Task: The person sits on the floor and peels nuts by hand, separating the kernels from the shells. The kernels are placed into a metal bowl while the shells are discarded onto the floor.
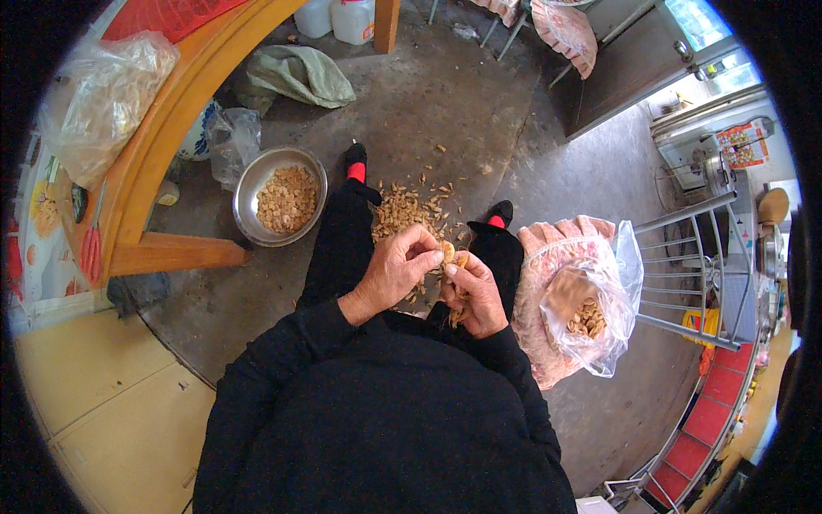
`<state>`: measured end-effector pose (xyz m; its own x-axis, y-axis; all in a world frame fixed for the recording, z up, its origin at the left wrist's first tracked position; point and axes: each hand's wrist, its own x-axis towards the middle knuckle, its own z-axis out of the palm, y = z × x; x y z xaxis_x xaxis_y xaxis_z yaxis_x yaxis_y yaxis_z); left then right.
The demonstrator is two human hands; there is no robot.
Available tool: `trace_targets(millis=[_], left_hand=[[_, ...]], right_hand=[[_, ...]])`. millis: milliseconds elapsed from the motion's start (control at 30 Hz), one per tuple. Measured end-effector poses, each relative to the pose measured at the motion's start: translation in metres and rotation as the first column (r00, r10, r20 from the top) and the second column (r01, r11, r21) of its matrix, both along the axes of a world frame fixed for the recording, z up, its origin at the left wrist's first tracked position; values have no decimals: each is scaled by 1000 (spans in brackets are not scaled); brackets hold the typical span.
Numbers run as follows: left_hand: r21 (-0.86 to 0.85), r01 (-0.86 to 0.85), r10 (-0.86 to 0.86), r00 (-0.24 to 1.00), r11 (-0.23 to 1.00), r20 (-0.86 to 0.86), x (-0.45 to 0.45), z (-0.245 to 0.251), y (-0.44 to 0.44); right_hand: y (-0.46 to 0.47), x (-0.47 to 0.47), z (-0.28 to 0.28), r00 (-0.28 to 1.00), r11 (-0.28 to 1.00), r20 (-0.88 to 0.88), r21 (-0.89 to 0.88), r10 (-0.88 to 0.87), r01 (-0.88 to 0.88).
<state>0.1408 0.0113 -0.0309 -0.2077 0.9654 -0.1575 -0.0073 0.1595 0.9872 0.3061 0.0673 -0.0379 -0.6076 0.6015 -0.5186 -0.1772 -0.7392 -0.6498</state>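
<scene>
My left hand [399, 270] pinches a small, round, flat, tan dried piece [447, 251] between thumb and fingertips. Right beside it, my right hand [476, 297] holds several dried, stringy tan pieces [459, 292], partly hidden by the fingers. The fingertips of both hands nearly meet. On the floor beyond them, between my feet, lies a loose heap of short tan scraps [404, 209]. To the left stands a steel bowl [316, 221] with many roundish tan pieces [288, 199] inside. At my right, an open clear plastic bag [613, 340] contains more tan pieces [587, 319].
The bag rests on a chair's pink ruffled cushion [536, 308], by a metal backrest [684, 270]. A wooden table [173, 250] borders the left, with a plastic bag [109, 96] on top. A woven sack [302, 74] lies ahead; a dark door [623, 77] stands at upper right.
</scene>
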Motion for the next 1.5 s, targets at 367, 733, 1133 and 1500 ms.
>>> trace_targets(millis=[367, 733, 1133, 1500], left_hand=[[28, 59, -58, 996, 998, -65, -8, 1, 2], [-37, 14, -7, 982, 999, 187, -9, -3, 0], [147, 183, -97, 882, 972, -461, -15, 5, -1], [141, 309, -141, 731, 940, -668, -16, 5, -4]], right_hand=[[1, 4, -5, 988, 984, 71, 104, 140, -146], [-2, 0, 1, 988, 990, 125, 90, 93, -105], [-1, 4, -4, 984, 984, 136, 125, 111, -128], [-4, 0, -5, 967, 970, 213, 165, 141, -178]])
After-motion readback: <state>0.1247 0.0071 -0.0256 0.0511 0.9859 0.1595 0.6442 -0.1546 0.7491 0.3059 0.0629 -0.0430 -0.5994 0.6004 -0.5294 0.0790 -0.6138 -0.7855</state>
